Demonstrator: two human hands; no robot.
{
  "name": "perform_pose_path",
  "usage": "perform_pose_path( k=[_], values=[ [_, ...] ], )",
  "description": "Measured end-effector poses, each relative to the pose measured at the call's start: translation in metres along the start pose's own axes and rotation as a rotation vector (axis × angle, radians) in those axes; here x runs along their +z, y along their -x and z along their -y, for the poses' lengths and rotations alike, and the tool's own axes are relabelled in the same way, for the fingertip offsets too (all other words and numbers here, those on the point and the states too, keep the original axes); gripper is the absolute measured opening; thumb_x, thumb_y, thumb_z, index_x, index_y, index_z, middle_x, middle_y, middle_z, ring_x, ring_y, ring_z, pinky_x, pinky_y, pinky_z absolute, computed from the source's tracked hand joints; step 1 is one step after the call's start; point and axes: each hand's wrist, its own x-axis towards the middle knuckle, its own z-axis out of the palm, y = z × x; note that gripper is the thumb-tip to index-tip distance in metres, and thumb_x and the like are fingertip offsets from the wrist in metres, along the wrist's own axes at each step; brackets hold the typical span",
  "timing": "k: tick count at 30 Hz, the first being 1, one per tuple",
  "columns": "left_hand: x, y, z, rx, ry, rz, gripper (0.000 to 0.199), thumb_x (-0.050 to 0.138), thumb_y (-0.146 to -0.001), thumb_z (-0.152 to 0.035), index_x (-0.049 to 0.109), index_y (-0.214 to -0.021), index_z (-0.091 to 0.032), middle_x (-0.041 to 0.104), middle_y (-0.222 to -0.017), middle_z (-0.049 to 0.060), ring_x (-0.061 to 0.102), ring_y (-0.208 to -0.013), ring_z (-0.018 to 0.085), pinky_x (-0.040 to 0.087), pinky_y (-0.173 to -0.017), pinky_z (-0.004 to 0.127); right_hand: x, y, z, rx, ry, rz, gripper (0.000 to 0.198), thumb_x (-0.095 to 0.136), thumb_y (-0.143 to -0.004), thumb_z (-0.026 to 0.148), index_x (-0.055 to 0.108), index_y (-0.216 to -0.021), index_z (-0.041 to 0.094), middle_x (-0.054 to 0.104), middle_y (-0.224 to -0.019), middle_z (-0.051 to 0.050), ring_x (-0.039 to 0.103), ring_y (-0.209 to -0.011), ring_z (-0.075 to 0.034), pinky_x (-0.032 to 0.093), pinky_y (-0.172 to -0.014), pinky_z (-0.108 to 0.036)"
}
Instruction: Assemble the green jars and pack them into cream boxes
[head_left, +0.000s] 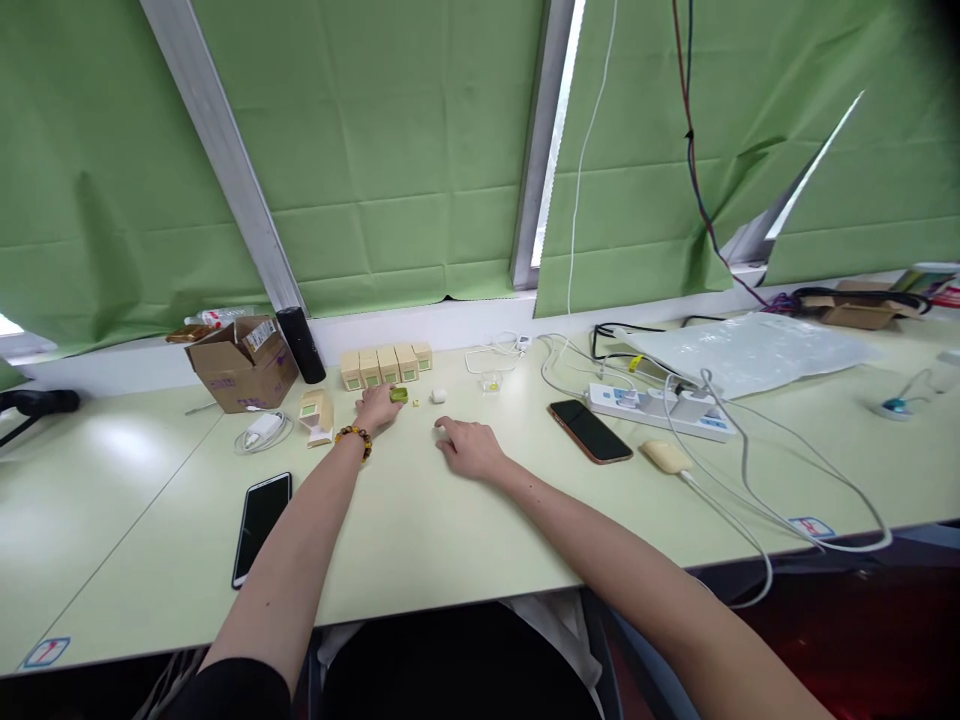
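Observation:
My left hand [376, 408], with a beaded bracelet [366, 440] at the wrist, reaches far over the table. Its fingers close on a small green case [398, 395]. Beside the case lie a tiny yellow-green piece [415, 403] and a small white cylinder [439, 396]. My right hand [471, 448] rests on the tabletop below the cylinder, fingers loosely apart and holding nothing. Behind the left hand stands a row of several small cream boxes [387, 366]. Another cream box [316, 415], its flap raised, is left of that hand. A small clear container [491, 381] sits farther right.
A black phone [262, 525] lies by my left forearm, another phone [590, 431] right of my right hand. Cables trail from a white power strip [660, 410] near a cream mouse-shaped device [665, 457]. At the back left are a cardboard box [241, 365] and black cylinder [301, 345].

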Motion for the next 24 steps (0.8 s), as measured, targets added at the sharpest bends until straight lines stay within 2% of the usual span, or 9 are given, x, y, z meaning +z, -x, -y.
perform_pose_path(
  k=[4,9,13,16,19,24],
  values=[
    [0.000,0.028,-0.014,0.078,-0.075,-0.089,0.040,0.067,-0.085,-0.027,0.060,-0.124,-0.022,0.061,-0.132,0.016,0.049,-0.133,0.035,0.034,-0.107,0.049,0.003,0.003,-0.005,-0.041,-0.052,-0.056,0.034,0.052,-0.100,0.029,0.057,-0.133,0.025,0.078,-0.112,-0.007,0.072,-0.093,-0.025,0.039,-0.071,-0.031],
    [-0.016,0.098,-0.033,0.454,-0.198,-0.158,0.035,0.064,-0.089,-0.021,0.057,-0.124,-0.024,0.065,-0.124,0.010,0.057,-0.121,0.030,0.034,-0.104,0.048,0.008,0.005,-0.008,-0.061,-0.134,-0.179,0.029,0.052,-0.098,0.023,0.063,-0.125,0.025,0.078,-0.109,-0.005,0.071,-0.087,-0.021,0.040,-0.070,-0.030],
    [-0.032,0.149,-0.045,0.611,-0.238,-0.194,0.038,0.062,-0.091,-0.016,0.055,-0.127,-0.022,0.069,-0.119,0.011,0.061,-0.109,0.029,0.038,-0.099,0.047,0.009,0.007,-0.009,-0.094,-0.226,-0.288,0.020,0.054,-0.097,0.021,0.067,-0.112,0.024,0.078,-0.097,-0.003,0.070,-0.079,-0.018,0.042,-0.069,-0.029],
    [-0.035,0.169,-0.047,0.660,-0.224,-0.219,0.038,0.061,-0.092,-0.015,0.055,-0.129,-0.021,0.069,-0.115,0.011,0.060,-0.108,0.030,0.041,-0.094,0.046,0.007,0.012,-0.007,-0.198,-0.304,-0.394,0.015,0.056,-0.096,0.023,0.066,-0.107,0.022,0.076,-0.088,-0.003,0.067,-0.069,-0.016,0.043,-0.065,-0.028],
    [-0.030,0.173,-0.043,0.662,-0.089,-0.229,0.040,0.063,-0.093,-0.017,0.054,-0.131,-0.022,0.068,-0.111,0.010,0.059,-0.105,0.028,0.045,-0.094,0.045,0.004,0.019,-0.001,-0.345,-0.404,-0.480,0.018,0.059,-0.095,0.026,0.061,-0.113,0.022,0.074,-0.088,-0.002,0.065,-0.063,-0.014,0.046,-0.063,-0.028],
    [-0.020,0.168,-0.036,0.562,0.194,-0.233,0.041,0.068,-0.092,-0.023,0.056,-0.132,-0.026,0.065,-0.107,0.007,0.059,-0.099,0.023,0.050,-0.091,0.041,0.004,0.026,0.008,-0.460,-0.513,-0.549,0.029,0.061,-0.095,0.028,0.052,-0.122,0.023,0.074,-0.098,-0.004,0.069,-0.067,-0.015,0.050,-0.060,-0.027]
  ],
)
